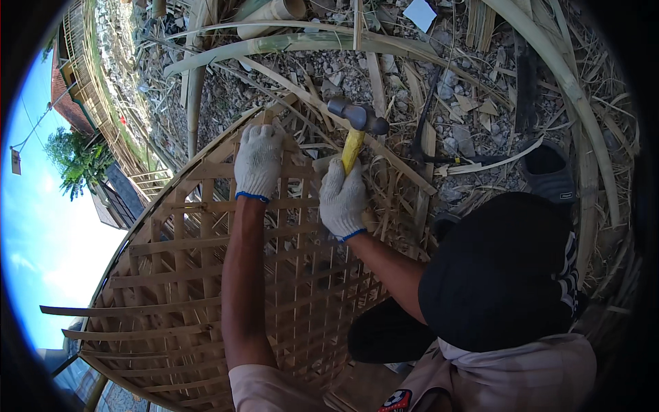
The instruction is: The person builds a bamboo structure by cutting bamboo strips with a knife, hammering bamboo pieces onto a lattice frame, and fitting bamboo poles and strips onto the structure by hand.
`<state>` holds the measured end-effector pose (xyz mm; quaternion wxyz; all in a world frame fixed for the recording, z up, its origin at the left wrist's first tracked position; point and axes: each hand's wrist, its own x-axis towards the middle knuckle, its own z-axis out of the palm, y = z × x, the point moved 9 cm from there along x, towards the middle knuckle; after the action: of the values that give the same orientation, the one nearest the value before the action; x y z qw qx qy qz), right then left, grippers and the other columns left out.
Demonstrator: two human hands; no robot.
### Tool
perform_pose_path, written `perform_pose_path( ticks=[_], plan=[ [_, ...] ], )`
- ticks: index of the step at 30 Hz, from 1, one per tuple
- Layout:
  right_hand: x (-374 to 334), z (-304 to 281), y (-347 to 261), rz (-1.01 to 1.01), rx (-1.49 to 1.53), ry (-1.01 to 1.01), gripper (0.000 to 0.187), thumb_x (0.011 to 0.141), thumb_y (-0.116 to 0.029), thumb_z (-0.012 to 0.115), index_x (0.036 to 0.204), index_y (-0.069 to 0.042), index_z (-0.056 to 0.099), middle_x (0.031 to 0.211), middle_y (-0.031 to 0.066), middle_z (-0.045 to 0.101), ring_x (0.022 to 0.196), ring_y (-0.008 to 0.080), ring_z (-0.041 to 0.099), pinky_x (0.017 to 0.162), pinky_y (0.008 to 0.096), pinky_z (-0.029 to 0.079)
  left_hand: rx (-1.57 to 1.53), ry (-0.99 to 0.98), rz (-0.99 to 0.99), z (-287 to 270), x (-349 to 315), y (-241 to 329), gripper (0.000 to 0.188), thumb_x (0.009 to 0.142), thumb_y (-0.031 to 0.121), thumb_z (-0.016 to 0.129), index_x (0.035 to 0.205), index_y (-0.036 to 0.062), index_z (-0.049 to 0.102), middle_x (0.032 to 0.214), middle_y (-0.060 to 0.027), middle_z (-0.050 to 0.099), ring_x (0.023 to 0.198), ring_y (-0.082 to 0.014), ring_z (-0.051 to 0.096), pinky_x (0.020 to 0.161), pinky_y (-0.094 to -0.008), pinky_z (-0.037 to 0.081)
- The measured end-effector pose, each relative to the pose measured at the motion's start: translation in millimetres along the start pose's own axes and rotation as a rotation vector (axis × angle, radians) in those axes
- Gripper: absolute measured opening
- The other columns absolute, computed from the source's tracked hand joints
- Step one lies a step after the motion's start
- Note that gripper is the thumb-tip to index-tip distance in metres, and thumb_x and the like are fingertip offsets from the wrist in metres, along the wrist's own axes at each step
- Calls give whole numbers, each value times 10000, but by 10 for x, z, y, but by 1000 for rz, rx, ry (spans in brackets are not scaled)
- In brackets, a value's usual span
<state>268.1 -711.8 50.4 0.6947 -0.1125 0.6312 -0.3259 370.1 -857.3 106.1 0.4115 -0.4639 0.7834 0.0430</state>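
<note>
White knitted gloves with blue cuffs cover both of my hands. My right hand (343, 199) is closed round the yellow handle of a hammer (353, 147), whose dark metal head points up and away from me. To its left, my left hand (259, 158) is closed at the far rim of a large woven bamboo lattice (185, 278). A flat bamboo strip (280, 108) comes out past its fingers; the grip itself is partly hidden by the glove. The hammer head is apart from my left hand.
Gravel (329, 75) and split bamboo scraps cover the ground. A long green bamboo pole (295, 42) lies beyond my hands. At right are a dark clog (546, 168) and a curved pale strip (549, 55). A rounded black cloth shape (498, 268) hides part of my right arm.
</note>
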Motion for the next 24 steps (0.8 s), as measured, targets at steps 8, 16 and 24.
perform_pose_path(
  ticks=[8, 16, 24],
  plan=[
    [45, 45, 103, 84, 246, 32, 425, 1083, -374, 498, 1045, 47, 536, 871, 331, 651, 852, 518, 654, 741, 544, 491, 23, 32, 5, 18, 21, -59, 218, 875, 112, 639, 1077, 82, 714, 1137, -125, 652, 1197, -337, 585, 1135, -469, 422],
    [31, 130, 534, 73, -98, -53, 423, 1081, -374, 500, 1092, 45, 553, 844, 333, 658, 841, 519, 672, 709, 565, 500, 8, 36, -5, 9, 83, -14, 211, 886, 109, 623, 1072, 95, 722, 1134, -124, 650, 1208, -331, 577, 1150, -471, 410],
    [57, -39, 474, 58, -210, -232, 482, 1084, -438, 488, 1086, 40, 559, 808, 302, 666, 808, 509, 675, 702, 565, 504, -21, 4, -9, -1, 28, -32, 199, 889, 102, 625, 1061, 70, 719, 1127, -121, 651, 1193, -326, 587, 1177, -475, 391]
  ],
)
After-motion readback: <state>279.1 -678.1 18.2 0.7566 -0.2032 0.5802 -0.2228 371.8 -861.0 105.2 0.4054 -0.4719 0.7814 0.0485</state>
